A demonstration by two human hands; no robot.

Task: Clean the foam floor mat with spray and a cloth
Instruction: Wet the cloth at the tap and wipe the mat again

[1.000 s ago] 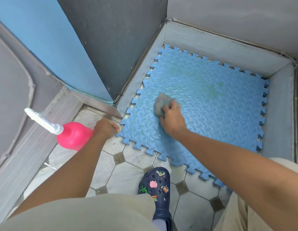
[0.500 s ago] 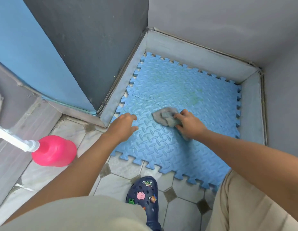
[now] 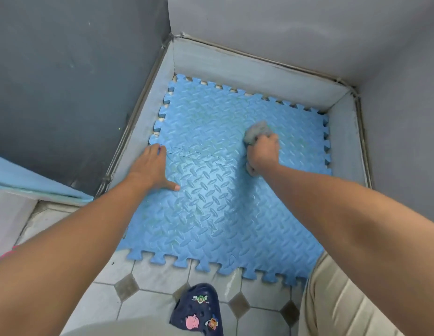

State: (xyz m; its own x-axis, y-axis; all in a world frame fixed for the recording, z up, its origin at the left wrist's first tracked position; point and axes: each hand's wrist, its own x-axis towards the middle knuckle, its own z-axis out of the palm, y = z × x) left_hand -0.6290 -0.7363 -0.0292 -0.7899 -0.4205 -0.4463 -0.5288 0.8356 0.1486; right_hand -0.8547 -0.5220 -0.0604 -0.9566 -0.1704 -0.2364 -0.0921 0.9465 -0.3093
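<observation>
The blue foam floor mat [image 3: 211,214], made of interlocking tiles with a raised tread pattern, lies in a floor corner. My left hand [image 3: 151,169] rests flat on the mat near its left edge, fingers straight and thumb spread. My right hand [image 3: 262,152] grips a crumpled grey cloth [image 3: 256,132] and presses it onto the mat's far right part. Faint greenish stains show on the mat's far half. Only a thin pink sliver of the spray bottle [image 3: 3,254] shows at the left edge, behind my left forearm.
Grey skirting boards [image 3: 254,66] and walls close in the mat on the left, far and right sides. Tiled floor [image 3: 150,284] lies in front of the mat. My dark blue clog [image 3: 199,311] with charms stands near the bottom edge. Beige trouser legs fill the bottom corners.
My right hand has carried the cloth from the mat's near left part towards the far right. My left hand left the floor beside the pink bottle and now lies flat on the mat.
</observation>
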